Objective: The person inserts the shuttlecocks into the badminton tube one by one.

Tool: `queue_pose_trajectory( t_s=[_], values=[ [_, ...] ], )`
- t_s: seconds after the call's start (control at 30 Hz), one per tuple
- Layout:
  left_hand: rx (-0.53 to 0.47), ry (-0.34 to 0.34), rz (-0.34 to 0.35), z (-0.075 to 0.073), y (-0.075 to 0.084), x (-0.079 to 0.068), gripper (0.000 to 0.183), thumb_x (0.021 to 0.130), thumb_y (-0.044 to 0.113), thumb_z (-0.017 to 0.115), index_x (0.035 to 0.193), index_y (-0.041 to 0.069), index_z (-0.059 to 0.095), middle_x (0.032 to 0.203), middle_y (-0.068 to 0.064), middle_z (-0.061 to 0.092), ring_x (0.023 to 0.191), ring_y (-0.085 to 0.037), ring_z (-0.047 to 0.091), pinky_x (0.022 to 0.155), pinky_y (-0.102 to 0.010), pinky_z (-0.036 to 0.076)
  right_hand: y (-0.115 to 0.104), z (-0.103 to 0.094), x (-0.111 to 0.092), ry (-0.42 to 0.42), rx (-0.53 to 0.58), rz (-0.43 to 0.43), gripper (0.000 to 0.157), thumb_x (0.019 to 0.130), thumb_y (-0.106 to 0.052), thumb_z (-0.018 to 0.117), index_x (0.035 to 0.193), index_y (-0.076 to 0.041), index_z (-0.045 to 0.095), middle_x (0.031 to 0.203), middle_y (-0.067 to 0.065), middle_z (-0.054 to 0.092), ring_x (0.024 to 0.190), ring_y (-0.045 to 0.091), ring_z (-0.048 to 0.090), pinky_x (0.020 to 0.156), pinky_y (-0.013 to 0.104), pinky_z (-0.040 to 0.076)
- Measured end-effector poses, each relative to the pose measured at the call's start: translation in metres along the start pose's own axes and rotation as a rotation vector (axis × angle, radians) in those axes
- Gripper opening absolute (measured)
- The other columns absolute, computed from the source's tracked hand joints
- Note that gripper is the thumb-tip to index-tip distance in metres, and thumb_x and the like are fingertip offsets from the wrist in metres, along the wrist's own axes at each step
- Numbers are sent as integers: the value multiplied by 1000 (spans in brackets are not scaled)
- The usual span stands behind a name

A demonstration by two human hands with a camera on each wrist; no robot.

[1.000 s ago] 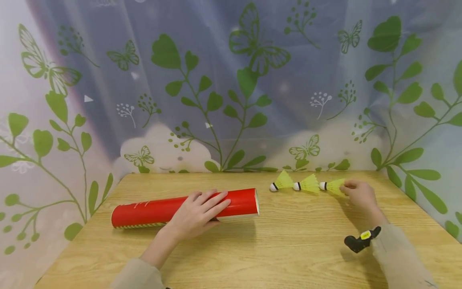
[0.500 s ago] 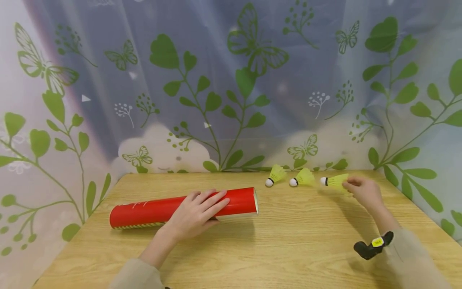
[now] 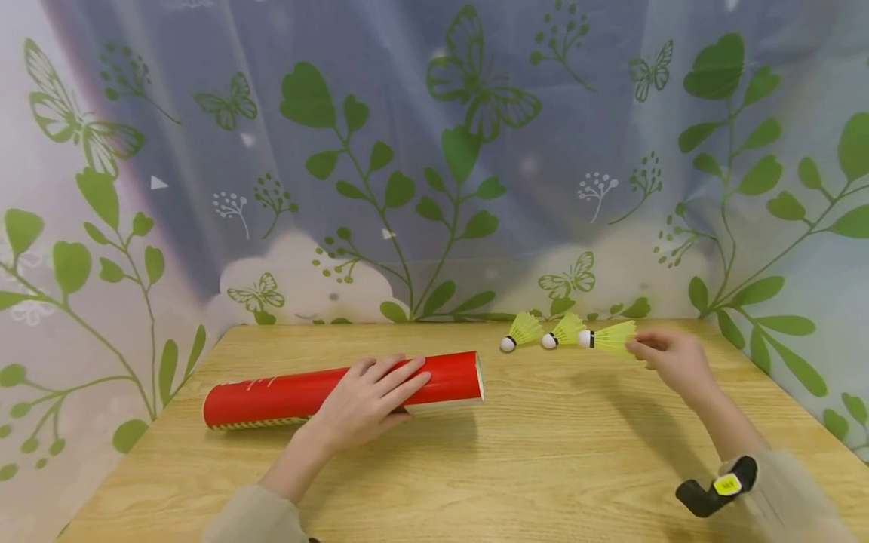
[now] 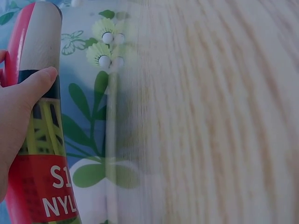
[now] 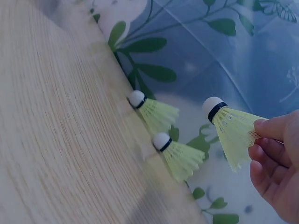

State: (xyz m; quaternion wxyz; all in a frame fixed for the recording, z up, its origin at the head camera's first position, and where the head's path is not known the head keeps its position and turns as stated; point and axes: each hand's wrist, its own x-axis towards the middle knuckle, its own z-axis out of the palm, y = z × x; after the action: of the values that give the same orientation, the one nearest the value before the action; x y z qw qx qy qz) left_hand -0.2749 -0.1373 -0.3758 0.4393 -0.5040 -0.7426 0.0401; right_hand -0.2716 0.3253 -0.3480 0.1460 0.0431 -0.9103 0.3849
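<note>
My left hand [image 3: 366, 396] grips a red shuttlecock tube [image 3: 271, 396], fingers over the top and thumb along its near side. The tube lies lengthwise with its rimmed end to the right; in the left wrist view its side [image 4: 44, 126] shows a clear band with yellow inside. My right hand [image 3: 675, 362] pinches the skirt edge of a yellow shuttlecock [image 5: 229, 126] with a white cork and black band. The shuttlecock is raised off the table, cork pointing left. Two similar shuttlecocks, one to the left [image 3: 521, 332] and one nearer my right hand [image 3: 565, 332], lie on the tabletop.
The wooden table [image 3: 543, 467] ends at the back against a curtain [image 3: 407, 188] printed with leaves and butterflies. A black wrist device [image 3: 716, 490] with a yellow label sits at my right sleeve.
My right hand has lifted the third shuttlecock off the table and then brought it left, closer to the other two, which have shifted slightly. The left hand stays on the tube.
</note>
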Motion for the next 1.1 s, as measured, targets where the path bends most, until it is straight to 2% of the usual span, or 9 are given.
queue_pose_trajectory(
  t_s=[0.3, 0.57, 0.73, 0.9, 1.1],
  values=[
    [13, -15, -7, 0, -2, 0, 82, 64, 36, 85, 135, 13, 52, 135, -5, 53, 111, -25, 56, 77, -40, 51, -32, 9, -10, -29, 69, -56, 39, 92, -23, 60, 113, 10, 61, 102, 21, 66, 75, -7, 54, 64, 22, 51],
    [11, -12, -6, 0, -2, 0, 83, 63, 36, 86, 135, 13, 51, 136, -5, 52, 112, -25, 56, 76, -40, 50, -56, 19, -20, -50, 86, -117, 33, 90, -23, 63, 108, 6, 65, 98, 16, 67, 75, 0, 57, 65, 25, 51],
    [16, -10, 1, 0, -1, -1, 84, 62, 36, 86, 134, 12, 52, 136, -6, 52, 111, -25, 57, 75, -40, 50, -66, 28, -25, -77, 101, -125, 31, 89, -21, 64, 107, 4, 66, 96, 13, 67, 74, 4, 57, 64, 26, 50],
    [11, -8, 2, 0, 1, 0, 83, 62, 35, 86, 134, 12, 52, 135, -6, 53, 111, -25, 57, 75, -40, 50, -73, 39, -30, -120, 122, -129, 32, 89, -21, 64, 109, 4, 66, 102, 15, 67, 78, 8, 59, 65, 25, 51],
    [6, -9, -4, -1, 2, 1, 83, 62, 35, 86, 134, 12, 52, 135, -6, 53, 111, -26, 57, 76, -40, 50, -83, 55, -33, -159, 185, -152, 27, 88, -19, 65, 106, 2, 68, 91, 11, 67, 73, 9, 58, 63, 26, 50]
  ],
)
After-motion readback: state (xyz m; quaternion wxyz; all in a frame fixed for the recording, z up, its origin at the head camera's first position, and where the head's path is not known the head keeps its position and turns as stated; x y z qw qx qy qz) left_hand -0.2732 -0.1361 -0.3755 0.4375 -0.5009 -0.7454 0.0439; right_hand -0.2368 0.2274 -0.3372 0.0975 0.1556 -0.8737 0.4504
